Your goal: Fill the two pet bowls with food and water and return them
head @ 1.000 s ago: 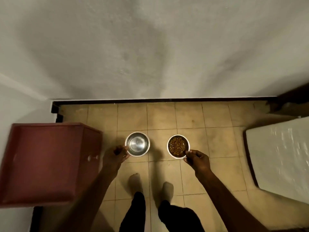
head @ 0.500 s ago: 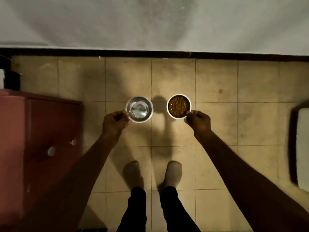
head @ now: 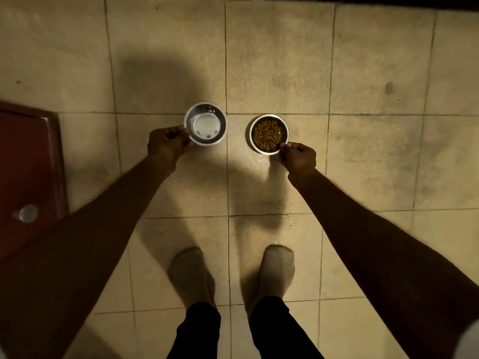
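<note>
left hand fingers pinch rim of round steel water bowl | right hand pinches rim of round steel kibble bowl | both over beige tile floor, apart, ahead of feet

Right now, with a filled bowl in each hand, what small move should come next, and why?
Probably let go: the water bowl and food bowl look full and low over the tiled floor, each pinched by its rim in the left hand and right hand.

Water bowl left of food bowl, cabinet far left, feet behind bowls.
</note>
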